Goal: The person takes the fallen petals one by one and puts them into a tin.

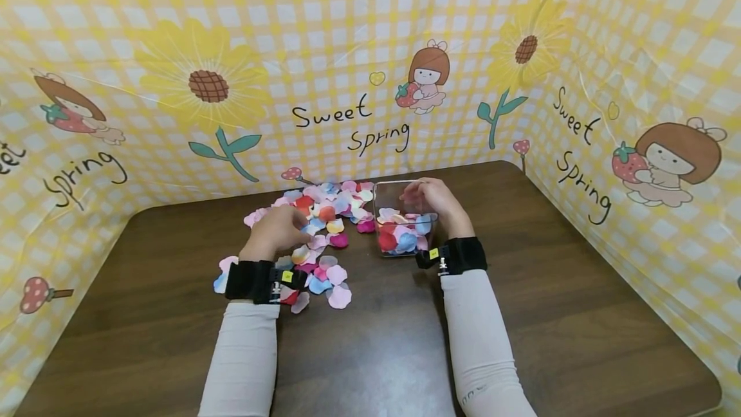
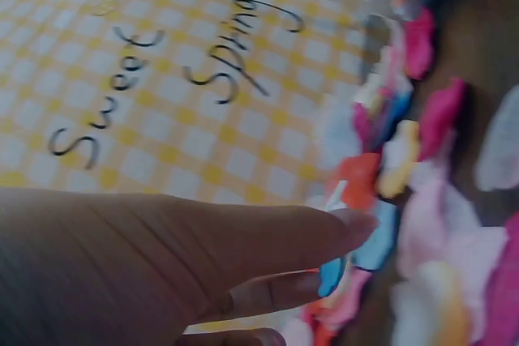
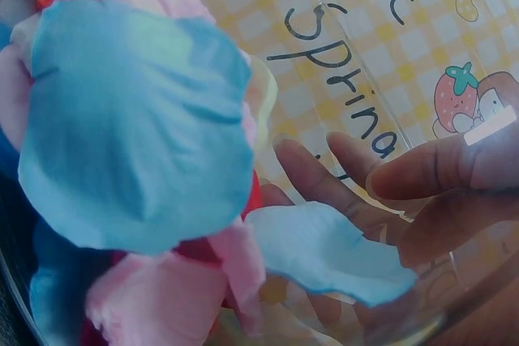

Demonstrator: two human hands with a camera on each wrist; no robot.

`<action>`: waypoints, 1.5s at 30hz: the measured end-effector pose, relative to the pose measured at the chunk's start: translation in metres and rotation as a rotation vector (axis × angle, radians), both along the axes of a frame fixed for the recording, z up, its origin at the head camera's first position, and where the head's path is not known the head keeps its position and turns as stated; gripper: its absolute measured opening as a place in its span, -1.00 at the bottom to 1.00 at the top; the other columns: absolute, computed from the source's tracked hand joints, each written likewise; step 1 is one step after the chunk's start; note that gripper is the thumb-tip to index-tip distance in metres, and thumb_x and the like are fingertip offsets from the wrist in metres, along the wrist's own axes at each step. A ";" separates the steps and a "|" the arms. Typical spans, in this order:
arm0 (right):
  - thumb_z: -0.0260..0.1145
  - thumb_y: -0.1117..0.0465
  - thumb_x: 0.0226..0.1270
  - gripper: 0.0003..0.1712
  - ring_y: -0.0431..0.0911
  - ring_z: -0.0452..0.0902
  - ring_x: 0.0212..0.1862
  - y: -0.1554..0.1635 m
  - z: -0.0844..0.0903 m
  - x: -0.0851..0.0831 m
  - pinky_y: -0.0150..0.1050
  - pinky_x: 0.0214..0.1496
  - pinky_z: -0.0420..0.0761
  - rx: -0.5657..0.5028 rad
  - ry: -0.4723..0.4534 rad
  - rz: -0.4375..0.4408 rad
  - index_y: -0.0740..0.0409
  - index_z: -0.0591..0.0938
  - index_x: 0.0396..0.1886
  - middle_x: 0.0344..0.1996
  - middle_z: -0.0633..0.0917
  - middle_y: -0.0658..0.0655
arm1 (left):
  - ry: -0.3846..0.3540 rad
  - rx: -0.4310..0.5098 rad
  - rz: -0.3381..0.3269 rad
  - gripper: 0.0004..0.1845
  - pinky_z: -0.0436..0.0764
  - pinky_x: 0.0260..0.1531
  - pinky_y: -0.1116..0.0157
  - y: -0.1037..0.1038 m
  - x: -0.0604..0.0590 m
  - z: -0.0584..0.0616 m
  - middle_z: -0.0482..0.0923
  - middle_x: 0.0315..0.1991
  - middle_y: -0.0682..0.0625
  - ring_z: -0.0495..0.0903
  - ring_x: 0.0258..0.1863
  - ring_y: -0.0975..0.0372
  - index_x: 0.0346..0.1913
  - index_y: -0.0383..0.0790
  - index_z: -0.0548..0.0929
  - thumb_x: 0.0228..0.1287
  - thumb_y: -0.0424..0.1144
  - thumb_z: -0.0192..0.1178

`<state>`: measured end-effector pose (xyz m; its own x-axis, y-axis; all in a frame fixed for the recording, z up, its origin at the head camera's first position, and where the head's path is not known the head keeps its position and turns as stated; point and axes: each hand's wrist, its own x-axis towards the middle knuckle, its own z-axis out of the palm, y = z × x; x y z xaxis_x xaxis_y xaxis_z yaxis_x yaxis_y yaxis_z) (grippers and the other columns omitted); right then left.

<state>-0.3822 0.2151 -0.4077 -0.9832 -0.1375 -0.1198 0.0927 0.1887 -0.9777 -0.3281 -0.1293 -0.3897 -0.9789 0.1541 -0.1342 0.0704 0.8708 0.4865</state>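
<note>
L hand (image 1: pixel 276 231) fingers straight on soft cloth petals (image 1: pixel 324 224); R hand (image 1: pixel 435 203) gripping clear plastic box (image 1: pixel 403 219).

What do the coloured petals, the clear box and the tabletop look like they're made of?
Petals: likely thin fabric or soft synthetic, matte; they curl and overlap limply in the right wrist view. Clear box: transparent rigid plastic, possibly acrylic; glossy, with the right hand and its fingers visible through the wall. Tabletop: dark brown wood-grain surface, wood or laminate, with a slight sheen.
</note>
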 end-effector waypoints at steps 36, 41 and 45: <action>-0.14 0.30 0.47 -0.53 0.22 0.59 0.17 0.001 -0.002 0.001 0.14 0.30 0.48 0.029 0.012 0.006 0.36 0.62 0.12 0.09 0.70 0.32 | 0.314 0.137 -0.026 -0.57 0.51 0.09 -0.11 0.028 0.010 0.020 0.64 0.18 -0.16 0.56 0.17 -0.08 0.21 -0.19 0.67 0.37 -0.08 0.36; -0.15 0.32 0.47 -0.53 0.23 0.59 0.16 0.000 -0.001 0.000 0.14 0.28 0.50 0.026 0.025 -0.001 0.37 0.62 0.11 0.09 0.70 0.34 | 0.054 0.082 -0.039 -0.57 0.57 0.05 -0.07 0.013 0.006 0.010 0.62 0.15 -0.25 0.56 0.09 -0.10 0.19 -0.30 0.67 0.32 -0.19 0.37; -0.15 0.32 0.47 -0.53 0.24 0.59 0.17 -0.001 -0.001 0.000 0.14 0.28 0.50 0.022 0.029 0.001 0.40 0.61 0.12 0.10 0.69 0.36 | -0.087 0.068 -0.063 -0.57 0.61 0.02 -0.02 0.011 0.001 -0.004 0.63 0.10 -0.27 0.59 0.03 -0.09 0.16 -0.35 0.66 0.25 -0.31 0.41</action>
